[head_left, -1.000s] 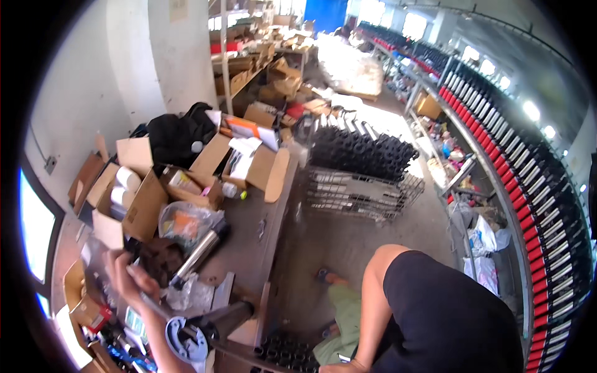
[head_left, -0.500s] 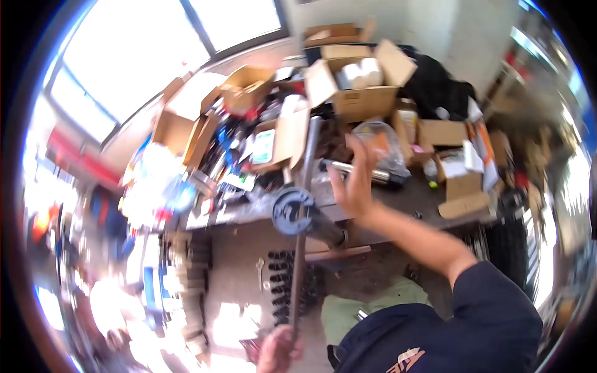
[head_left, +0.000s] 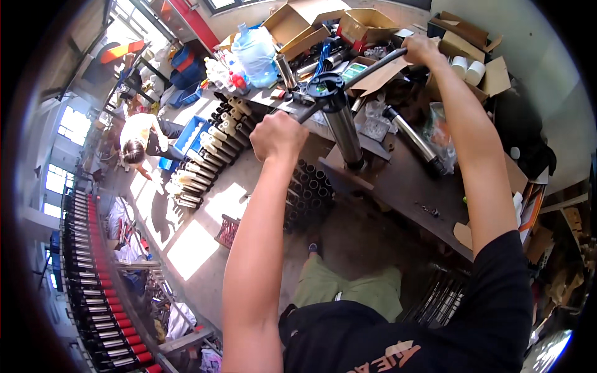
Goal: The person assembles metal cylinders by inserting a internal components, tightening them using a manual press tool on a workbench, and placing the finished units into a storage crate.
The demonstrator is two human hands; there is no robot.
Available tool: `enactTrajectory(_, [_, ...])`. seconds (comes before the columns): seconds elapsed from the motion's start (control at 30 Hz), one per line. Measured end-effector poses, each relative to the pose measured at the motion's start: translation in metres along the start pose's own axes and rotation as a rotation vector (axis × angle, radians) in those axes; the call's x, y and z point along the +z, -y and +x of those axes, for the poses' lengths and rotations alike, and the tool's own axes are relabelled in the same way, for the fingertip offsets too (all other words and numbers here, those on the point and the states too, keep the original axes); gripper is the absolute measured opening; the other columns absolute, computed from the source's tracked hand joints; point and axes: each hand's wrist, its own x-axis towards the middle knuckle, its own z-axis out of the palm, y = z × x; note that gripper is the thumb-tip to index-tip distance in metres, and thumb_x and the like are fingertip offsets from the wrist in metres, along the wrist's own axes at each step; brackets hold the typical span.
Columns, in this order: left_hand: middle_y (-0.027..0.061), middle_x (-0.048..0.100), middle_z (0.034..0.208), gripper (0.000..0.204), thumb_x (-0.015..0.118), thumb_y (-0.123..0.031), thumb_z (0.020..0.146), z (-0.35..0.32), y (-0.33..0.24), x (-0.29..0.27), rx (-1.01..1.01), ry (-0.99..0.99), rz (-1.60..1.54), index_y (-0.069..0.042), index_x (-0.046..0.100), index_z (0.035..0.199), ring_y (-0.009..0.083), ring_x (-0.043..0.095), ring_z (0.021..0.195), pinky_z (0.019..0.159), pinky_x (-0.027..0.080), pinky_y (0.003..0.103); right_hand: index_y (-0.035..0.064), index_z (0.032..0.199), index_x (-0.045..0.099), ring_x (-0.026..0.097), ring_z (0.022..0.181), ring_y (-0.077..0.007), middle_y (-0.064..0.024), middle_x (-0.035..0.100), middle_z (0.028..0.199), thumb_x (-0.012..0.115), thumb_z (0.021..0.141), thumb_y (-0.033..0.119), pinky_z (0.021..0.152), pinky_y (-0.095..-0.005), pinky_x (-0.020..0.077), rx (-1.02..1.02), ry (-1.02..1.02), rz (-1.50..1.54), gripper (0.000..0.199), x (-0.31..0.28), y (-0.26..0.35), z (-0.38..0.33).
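Observation:
A long dark metal bar point(head_left: 375, 67) lies across the top of an upright metal cylinder point(head_left: 346, 138) with a dark round head. My left hand point(head_left: 278, 135) is closed in a fist round the bar's near left end. At its far right end my right hand point(head_left: 423, 51) grips the same bar, that arm stretched out. The cylinder stands at the edge of the dark workbench point(head_left: 401, 189); how its foot is held cannot be made out. Beside it on the bench lies a second shiny cylinder point(head_left: 413, 138).
Cardboard boxes point(head_left: 292, 28) and loose parts crowd the bench's back. Rows of pale-topped cylinders point(head_left: 208, 152) stand on the floor at left, where another person point(head_left: 144, 140) bends over. A long rack of cylinders point(head_left: 93, 292) runs along the far left. Dark tubes point(head_left: 308, 189) stand under the bench.
My right hand, open in the air before, has closed on the bar's far end. The bar has swung from pointing away to a slant rightward, and my view has turned left.

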Motion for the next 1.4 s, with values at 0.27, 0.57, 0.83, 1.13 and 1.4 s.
enactTrajectory(0.27, [0.0186,0.073,0.086,0.039,0.061,-0.051,0.082,0.077,0.050,0.057,0.420,-0.523,0.130,-0.015,0.075,0.088,0.0383,0.072,0.084,0.073,0.058,0.048,0.0103,0.099,0.076,0.070,0.104,-0.0294,-0.0185,0.072,0.107,0.061,0.084,0.032,0.089,-0.0425,0.0570,0.453,0.082,-0.032,0.030,-0.104,0.070,-0.154])
enactTrajectory(0.57, [0.0148,0.072,0.080,0.037,0.058,-0.053,0.085,0.176,0.006,0.087,0.833,-0.710,-0.294,-0.018,0.070,0.087,0.0381,0.071,0.079,0.069,0.057,0.049,0.0155,0.111,0.073,0.068,0.101,-0.0357,-0.0170,0.073,0.102,0.064,0.086,0.047,0.091,-0.0463,0.0538,0.741,0.124,-0.367,0.041,-0.149,0.095,-0.266])
enactTrajectory(0.83, [0.0111,0.069,0.074,0.024,0.065,-0.038,0.082,0.206,0.006,0.104,1.093,-0.719,-0.526,-0.015,0.064,0.075,0.0344,0.069,0.070,0.060,0.055,0.048,0.0226,0.113,0.075,0.065,0.112,-0.0341,-0.0170,0.070,0.115,0.064,0.083,0.040,0.095,-0.0465,0.0531,1.094,0.179,-0.415,0.036,-0.179,0.220,-0.278])
enactTrajectory(1.13, [0.0114,0.071,0.078,0.022,0.064,-0.039,0.083,0.218,0.006,0.097,1.135,-0.687,-0.522,-0.018,0.065,0.081,0.0365,0.070,0.072,0.061,0.054,0.049,0.0143,0.105,0.072,0.067,0.105,-0.0326,-0.0106,0.072,0.108,0.066,0.083,0.046,0.088,-0.0466,0.0549,0.965,0.027,-0.525,0.039,-0.170,0.222,-0.291])
enactTrajectory(1.4, [0.0169,0.071,0.081,0.041,0.064,-0.057,0.083,0.270,-0.015,0.116,1.228,-0.594,-0.386,-0.016,0.067,0.080,0.0417,0.070,0.080,0.066,0.054,0.053,0.0115,0.114,0.074,0.064,0.118,-0.0279,-0.0121,0.068,0.125,0.067,0.083,0.027,0.097,-0.0423,0.0513,1.236,0.006,-0.245,0.035,-0.186,0.294,-0.272])
